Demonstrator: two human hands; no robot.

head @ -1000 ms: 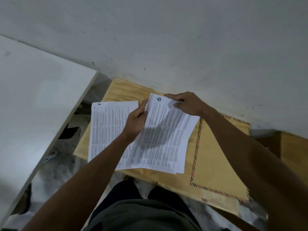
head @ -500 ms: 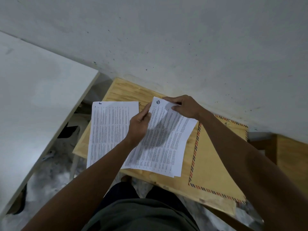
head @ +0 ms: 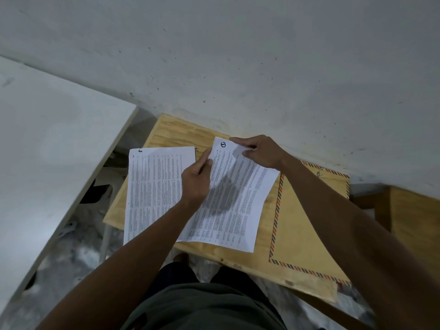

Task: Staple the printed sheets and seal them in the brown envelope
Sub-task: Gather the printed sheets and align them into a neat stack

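The left hand (head: 196, 178) pinches the left edge of a small stack of printed sheets (head: 234, 198), thumb and fingers closed on the paper near its far corner. The right hand (head: 258, 151) holds the far edge of the same stack, forefinger stretched along the top and thumb pressed on the face just below. With a grip on two sides near one corner, the pages can be squared up, which is probably the point: the edges should line up before a staple goes through. At the near right corner a lower page peeks out a little, so the stack looks not quite even yet.

The stack lies tilted, its near end resting on a wooden board (head: 171, 132), and the top page bears a circled mark at its far left corner. Just left of it, partly under the left wrist, another printed page (head: 152, 186) lies flat on the board with its near end hanging over the edge; it likely has to join the rest.

To the right, the brown envelope (head: 302, 225) with a striped border lies flat on the board, partly under the right forearm, within easy reach for later. No stapler shows anywhere in view. A white tabletop (head: 47, 148) stands at the left and a grey wall (head: 238, 55) runs along the far side.
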